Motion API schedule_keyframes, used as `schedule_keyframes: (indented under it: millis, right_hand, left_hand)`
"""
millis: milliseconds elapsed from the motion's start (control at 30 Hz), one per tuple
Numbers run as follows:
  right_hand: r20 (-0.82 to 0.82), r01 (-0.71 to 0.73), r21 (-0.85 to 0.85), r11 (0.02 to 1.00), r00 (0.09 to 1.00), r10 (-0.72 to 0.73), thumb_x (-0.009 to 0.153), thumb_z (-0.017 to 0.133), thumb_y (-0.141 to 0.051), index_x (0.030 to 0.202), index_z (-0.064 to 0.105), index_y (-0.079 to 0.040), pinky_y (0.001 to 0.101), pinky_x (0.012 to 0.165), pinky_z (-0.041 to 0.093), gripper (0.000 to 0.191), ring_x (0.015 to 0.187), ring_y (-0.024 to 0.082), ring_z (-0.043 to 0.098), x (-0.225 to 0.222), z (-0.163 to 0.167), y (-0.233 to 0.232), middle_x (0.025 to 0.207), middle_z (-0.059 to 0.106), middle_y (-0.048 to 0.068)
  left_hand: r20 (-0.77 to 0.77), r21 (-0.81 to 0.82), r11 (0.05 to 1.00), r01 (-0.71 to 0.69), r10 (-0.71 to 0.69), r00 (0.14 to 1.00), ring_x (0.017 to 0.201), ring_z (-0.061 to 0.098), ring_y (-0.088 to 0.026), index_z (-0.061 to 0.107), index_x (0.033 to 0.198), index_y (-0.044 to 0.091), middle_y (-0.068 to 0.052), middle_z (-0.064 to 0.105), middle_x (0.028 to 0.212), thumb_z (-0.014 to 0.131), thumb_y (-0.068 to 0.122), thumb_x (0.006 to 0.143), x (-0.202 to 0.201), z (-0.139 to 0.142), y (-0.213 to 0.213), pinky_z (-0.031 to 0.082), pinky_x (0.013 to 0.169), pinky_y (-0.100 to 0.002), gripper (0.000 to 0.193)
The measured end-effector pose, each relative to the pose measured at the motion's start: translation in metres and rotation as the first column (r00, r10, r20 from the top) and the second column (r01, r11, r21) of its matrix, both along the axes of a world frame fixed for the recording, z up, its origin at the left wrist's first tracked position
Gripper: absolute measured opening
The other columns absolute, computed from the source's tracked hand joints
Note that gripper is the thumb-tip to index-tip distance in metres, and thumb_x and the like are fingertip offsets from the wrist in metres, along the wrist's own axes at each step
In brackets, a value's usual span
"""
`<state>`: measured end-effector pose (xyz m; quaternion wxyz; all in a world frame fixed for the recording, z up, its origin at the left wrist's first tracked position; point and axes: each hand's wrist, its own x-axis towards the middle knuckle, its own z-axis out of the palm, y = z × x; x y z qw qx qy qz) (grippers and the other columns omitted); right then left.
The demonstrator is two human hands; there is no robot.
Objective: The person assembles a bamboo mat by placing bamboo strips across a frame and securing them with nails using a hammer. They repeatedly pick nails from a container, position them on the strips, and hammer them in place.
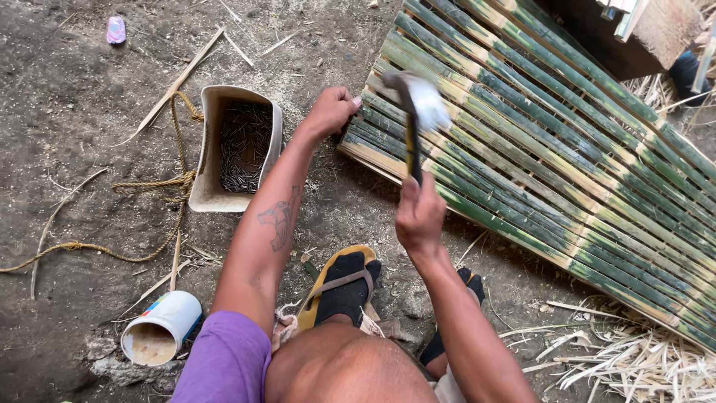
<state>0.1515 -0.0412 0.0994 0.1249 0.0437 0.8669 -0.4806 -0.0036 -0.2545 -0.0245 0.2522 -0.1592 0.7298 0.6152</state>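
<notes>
A woven mat of green and yellow bamboo strips [567,149] lies on the dirt at the right. My right hand [419,214] grips the handle of a hammer [412,123], whose blurred head is raised over the mat's near corner. My left hand [330,110] is closed at the mat's left edge, fingers pinched together; whether it holds a nail I cannot tell. Both my sandalled feet show below, between my arms.
A cut plastic container [209,149] full of small dark nails sits left of my left arm. A frayed rope [149,183] trails across the dirt. A white can [160,328] lies at the lower left. Bamboo shavings [641,366] pile at the lower right. A wooden block [641,33] sits at the top right.
</notes>
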Motion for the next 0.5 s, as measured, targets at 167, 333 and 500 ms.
schedule_keyframes:
  millis: [167,333,500]
  right_hand:
    - [-0.203,-0.075,-0.064,0.995,0.977,0.061,0.113,0.029,-0.047,0.106,0.047,-0.004,0.0294,0.036,0.037,0.047,0.045,0.012,0.046,0.008,-0.008,-0.007,0.063,0.048,-0.001]
    - [0.089,-0.074,0.162,0.984,0.994,0.06,0.11,0.032,-0.045,0.099,0.052,-0.006,0.0343,0.034,0.037,0.044,0.039,0.015,0.045,-0.02,-0.023,-0.007,0.056,0.049,-0.001]
    - [0.128,-0.092,0.201,0.975,0.99,0.067,0.106,0.036,-0.04,0.105,0.05,-0.006,0.0386,0.035,0.042,0.037,0.038,0.02,0.053,-0.009,-0.022,-0.012,0.054,0.055,0.005]
  left_hand:
    - [-0.42,-0.242,0.929,-0.28,0.16,0.894,0.069,0.06,-0.011,0.07,0.093,0.007,-0.003,0.068,0.081,0.059,0.022,0.104,0.034,0.022,-0.004,0.047,0.061,-0.029,0.021]
    - [-0.648,-0.282,0.722,-0.632,0.342,0.68,0.074,0.06,-0.017,0.067,0.096,0.004,-0.013,0.069,0.093,0.055,0.021,0.109,0.104,0.066,-0.049,0.05,0.062,-0.032,0.025]
    - [-0.291,-0.538,0.787,-0.301,0.162,0.943,0.093,0.072,-0.033,0.07,0.11,0.0,-0.026,0.073,0.107,0.066,0.02,0.098,0.138,0.047,-0.119,0.055,0.08,-0.046,0.024]
